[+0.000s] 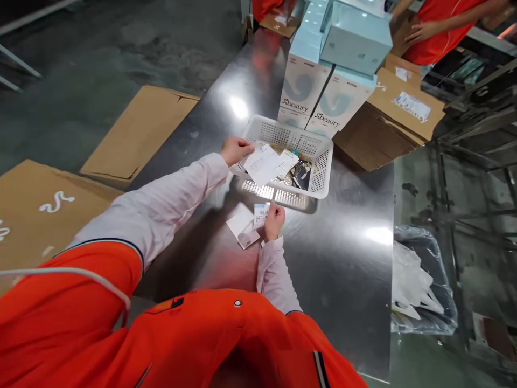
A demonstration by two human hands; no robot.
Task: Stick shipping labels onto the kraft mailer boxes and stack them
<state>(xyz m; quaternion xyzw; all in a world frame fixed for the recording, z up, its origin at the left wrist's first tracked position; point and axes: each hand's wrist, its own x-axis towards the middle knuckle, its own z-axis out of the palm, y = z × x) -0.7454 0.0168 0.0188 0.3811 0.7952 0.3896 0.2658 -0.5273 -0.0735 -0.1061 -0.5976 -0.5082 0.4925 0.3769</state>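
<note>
My left hand is closed in a pinch at the upper left corner of a white paper sheet. That sheet overhangs the near rim of a white plastic basket. Inside the basket lie a smaller paper slip and a jumble of small dark, gold and green items too small to name. Closer to my body, my right hand pinches the edge of a printed barcode label. Beside and partly under it, a folded white paper rests on the steel table.
White and pale-blue "beauty" boxes stand stacked behind the basket. An open cardboard carton is to their right, with more cartons along the left edge. A plastic-lined bin sits right of the table. Co-workers in orange stand across.
</note>
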